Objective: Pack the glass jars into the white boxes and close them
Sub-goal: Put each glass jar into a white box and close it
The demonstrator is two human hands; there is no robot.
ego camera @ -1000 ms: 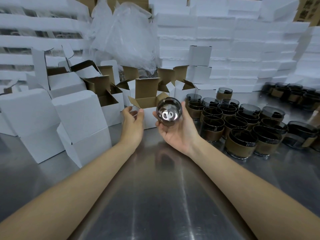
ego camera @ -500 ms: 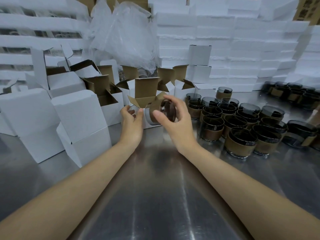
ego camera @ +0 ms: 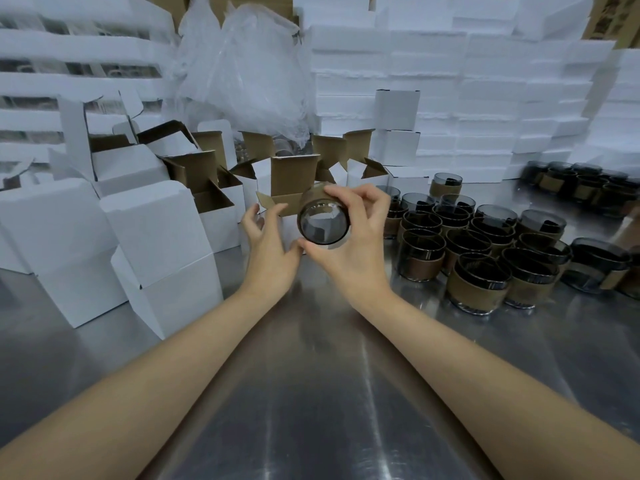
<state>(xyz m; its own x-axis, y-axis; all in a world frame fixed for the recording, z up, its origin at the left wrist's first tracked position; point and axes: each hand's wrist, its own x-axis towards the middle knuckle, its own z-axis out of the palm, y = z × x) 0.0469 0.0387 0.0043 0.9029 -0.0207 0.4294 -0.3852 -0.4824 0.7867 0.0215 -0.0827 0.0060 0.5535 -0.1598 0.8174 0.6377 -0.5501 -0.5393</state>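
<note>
My right hand (ego camera: pixel 358 247) grips a dark glass jar (ego camera: pixel 323 223) with a brown sleeve, tipped on its side with its base toward me. The jar hangs just in front of an open white box (ego camera: pixel 294 180) with brown flaps standing up. Just left of the jar, my left hand (ego camera: pixel 268 239) rests at the front of that box with its fingers loosely curved, holding nothing. Its thumb lies next to my right thumb. Several more sleeved jars (ego camera: pixel 481 247) stand in a group to the right on the steel table (ego camera: pixel 311 393).
Closed white boxes (ego camera: pixel 156 244) stand at the left, with open boxes (ego camera: pixel 207 181) behind them. A clear plastic bag (ego camera: pixel 249 67) and stacked white foam trays (ego camera: pixel 467 98) fill the back. More jars (ego camera: pixel 585 188) sit at the far right.
My right hand turned the jar over from mouth-toward-me, through sideways, to base-toward-me, and brought it closer to the open box. My left hand's fingers loosened at the box front.
</note>
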